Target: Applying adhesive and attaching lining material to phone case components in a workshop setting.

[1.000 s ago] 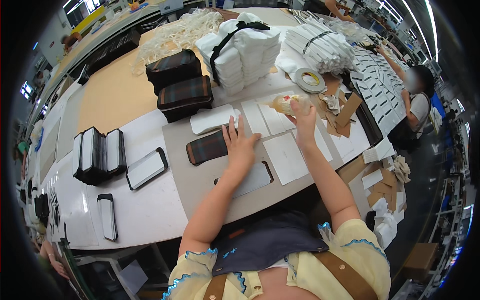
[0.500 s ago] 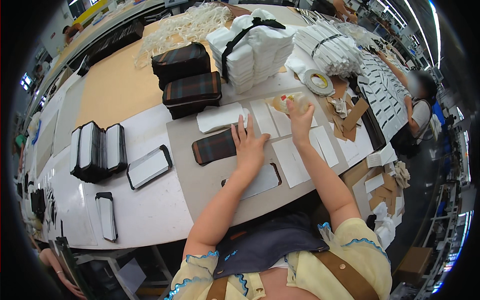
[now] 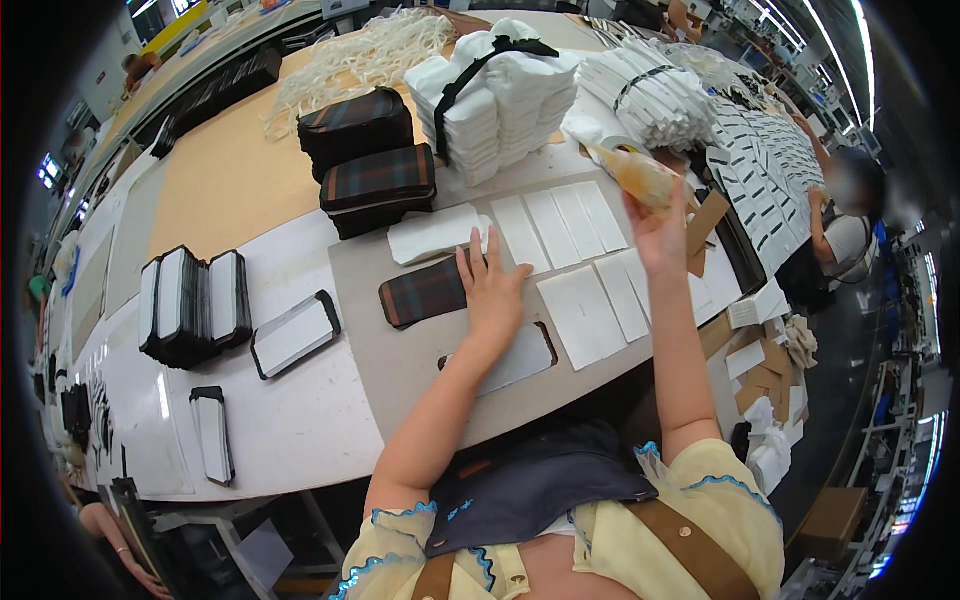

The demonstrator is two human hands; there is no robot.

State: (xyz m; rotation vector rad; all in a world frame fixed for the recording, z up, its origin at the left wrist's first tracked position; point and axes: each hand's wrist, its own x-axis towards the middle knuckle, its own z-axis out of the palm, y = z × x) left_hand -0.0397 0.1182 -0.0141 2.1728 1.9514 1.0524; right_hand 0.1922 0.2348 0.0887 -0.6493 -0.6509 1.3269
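Observation:
My left hand (image 3: 493,298) lies flat and open with fingers spread, its fingertips over the right end of a dark plaid fabric panel (image 3: 425,292). In my raised right hand (image 3: 662,238) is a translucent squeeze bottle (image 3: 645,182) with yellowish contents, tilted so its narrow end points up and left. Below it, white rectangular cards lie in two rows, an upper row (image 3: 548,222) and a lower row (image 3: 580,318), on a grey board (image 3: 400,400). A white padded piece (image 3: 435,236) sits behind the plaid panel. Partly under my left forearm is a grey plate with dark corners (image 3: 522,362).
Plaid-topped stacks (image 3: 378,182) and a strapped white stack (image 3: 500,110) stand behind the board. Black-edged panels (image 3: 185,300) are piled at left, with a loose one (image 3: 297,335) beside them. Cardboard scraps (image 3: 708,220) lie at right; another person (image 3: 848,225) works beyond.
My right hand has moved the bottle right and away from the upper row of cards, uncovering them. My left hand stays on the plaid panel. The view has shifted slightly.

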